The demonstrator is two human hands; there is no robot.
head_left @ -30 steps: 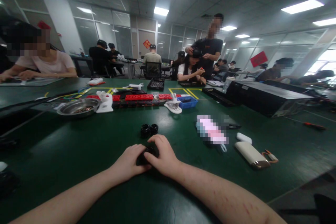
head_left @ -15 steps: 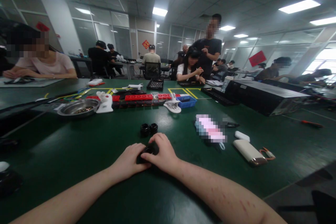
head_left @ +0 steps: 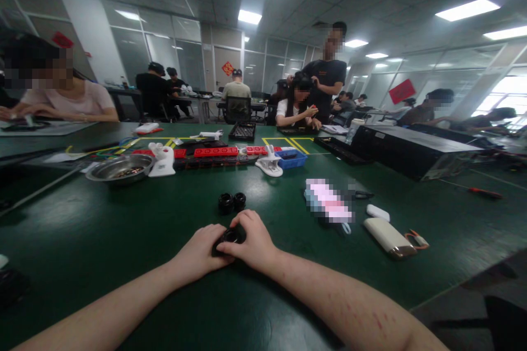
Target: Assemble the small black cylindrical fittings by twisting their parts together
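Both of my hands meet around a dark round part (head_left: pixel 231 236) low over the green table (head_left: pixel 263 296). My right hand (head_left: pixel 254 241) pinches it between thumb and fingers from the right and top. My left hand (head_left: pixel 200 250) wraps its left side, with some fingers hidden behind it. Just beyond my hands stand two black ring-shaped parts, one (head_left: pixel 225 203) on the left and a slightly smaller-looking one (head_left: pixel 239 201) beside it.
Farther back are a metal bowl (head_left: pixel 120 169), white stands (head_left: pixel 162 160), red strips (head_left: pixel 216 152) and a blue tray (head_left: pixel 293 159). A power bank (head_left: pixel 389 237) lies to the right, below a black case (head_left: pixel 415 148). Several people sit beyond the table.
My right hand's fingers and thumb have shifted slightly left around the dark part, and more of its round top shows. The whole view has moved slightly.
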